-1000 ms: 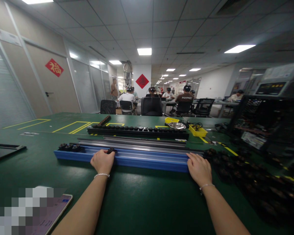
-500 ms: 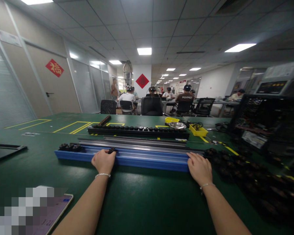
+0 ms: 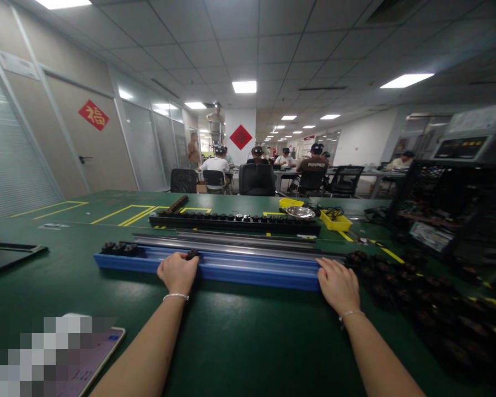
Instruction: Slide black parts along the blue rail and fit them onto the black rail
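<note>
Friction could jam the black part [image 3: 192,255] if the left hand [image 3: 177,272], fingers pinching it left-of-middle in the blue rail [image 3: 256,272], tilts it, or the right hand [image 3: 339,285], can't tell if gripping, lets the rail skid.

The left hand [image 3: 178,273] is hiding most of the small black part [image 3: 192,255] in its grip. Right of that grip, the right hand [image 3: 339,285] is covering some of the blue channel [image 3: 256,273]. Left of it, a black frame [image 3: 14,257] is running off the edge; nearer, a pixelated phone [image 3: 96,353] is being cut off. Rightward, dark parts [image 3: 421,300] are blurring together.
</note>
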`<state>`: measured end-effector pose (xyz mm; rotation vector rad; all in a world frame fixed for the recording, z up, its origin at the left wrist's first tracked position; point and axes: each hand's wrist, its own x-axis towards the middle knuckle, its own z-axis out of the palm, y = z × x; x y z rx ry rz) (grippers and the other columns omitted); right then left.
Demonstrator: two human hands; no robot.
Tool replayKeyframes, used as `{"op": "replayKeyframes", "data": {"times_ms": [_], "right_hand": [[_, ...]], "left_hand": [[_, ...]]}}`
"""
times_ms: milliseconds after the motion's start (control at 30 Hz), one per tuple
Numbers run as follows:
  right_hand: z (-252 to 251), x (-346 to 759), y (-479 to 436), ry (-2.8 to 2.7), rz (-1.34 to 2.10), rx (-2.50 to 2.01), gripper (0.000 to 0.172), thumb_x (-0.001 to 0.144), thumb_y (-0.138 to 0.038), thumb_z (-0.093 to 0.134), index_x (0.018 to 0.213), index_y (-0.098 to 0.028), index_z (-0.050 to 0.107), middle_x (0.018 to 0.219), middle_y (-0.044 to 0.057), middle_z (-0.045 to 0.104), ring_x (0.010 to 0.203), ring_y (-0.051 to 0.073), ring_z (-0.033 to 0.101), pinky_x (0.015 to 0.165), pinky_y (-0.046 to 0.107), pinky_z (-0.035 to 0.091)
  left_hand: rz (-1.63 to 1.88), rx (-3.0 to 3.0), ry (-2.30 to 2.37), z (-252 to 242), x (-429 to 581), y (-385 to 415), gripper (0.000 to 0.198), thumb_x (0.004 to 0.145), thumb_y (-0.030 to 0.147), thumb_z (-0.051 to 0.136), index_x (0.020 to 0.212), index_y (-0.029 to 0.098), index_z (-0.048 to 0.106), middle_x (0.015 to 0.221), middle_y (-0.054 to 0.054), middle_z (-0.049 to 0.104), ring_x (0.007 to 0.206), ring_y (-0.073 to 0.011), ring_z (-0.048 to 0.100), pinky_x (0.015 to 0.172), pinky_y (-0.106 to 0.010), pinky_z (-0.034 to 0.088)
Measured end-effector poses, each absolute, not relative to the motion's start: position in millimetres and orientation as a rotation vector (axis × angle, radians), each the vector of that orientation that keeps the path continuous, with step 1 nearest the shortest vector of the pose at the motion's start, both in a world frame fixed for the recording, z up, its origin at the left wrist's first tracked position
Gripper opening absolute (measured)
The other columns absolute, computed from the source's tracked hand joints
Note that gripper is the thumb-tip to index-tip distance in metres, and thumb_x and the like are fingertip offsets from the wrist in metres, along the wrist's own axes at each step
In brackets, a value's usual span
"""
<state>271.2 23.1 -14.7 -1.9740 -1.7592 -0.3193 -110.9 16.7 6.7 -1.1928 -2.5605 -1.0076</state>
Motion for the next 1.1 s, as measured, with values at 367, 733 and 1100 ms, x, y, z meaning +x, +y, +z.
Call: {"op": "replayKeyframes", "data": {"times_ms": [367,733,1100], "right_hand": [[-14.6,269.3,22.3,-1.759,-0.331,-1.992,0.046,0.086,-0.028,0.026,0.117,-0.027,0.059,0.128,0.001,0.056,0.12,0.02,0.044,0.104,0.051,0.023],[-14.8,270.0,22.8,-1.763,-0.297,-2.011,0.046,0.086,-0.029,0.025,0.119,-0.028,0.058,0.13,0.0,0.054,0.122,0.02,0.042,0.106,0.051,0.021],[-13.1,268.9,21.7,-1.764,-0.293,-2.021,0.047,0.086,-0.029,0.025,0.12,-0.028,0.057,0.131,0.0,0.053,0.123,0.02,0.041,0.106,0.052,0.02]], "left_hand": [[-0.995,-1.249,-2.499,3.3,-103.3,17.8,0.027,0.067,0.042,0.057,0.079,0.019,0.063,0.087,-0.008,0.066,0.097,-0.0258,0.055,0.088,-0.036,0.031],[-0.971,-1.267,-2.494,3.8,-102.3,17.5,0.025,0.067,0.043,0.059,0.079,0.02,0.062,0.087,-0.007,0.066,0.097,-0.0251,0.055,0.088,-0.035,0.032],[-0.989,-1.303,-2.481,3.2,-99.3,17.8,0.027,0.066,0.044,0.06,0.079,0.02,0.063,0.089,-0.007,0.066,0.096,-0.0259,0.055,0.088,-0.035,0.032]]}}
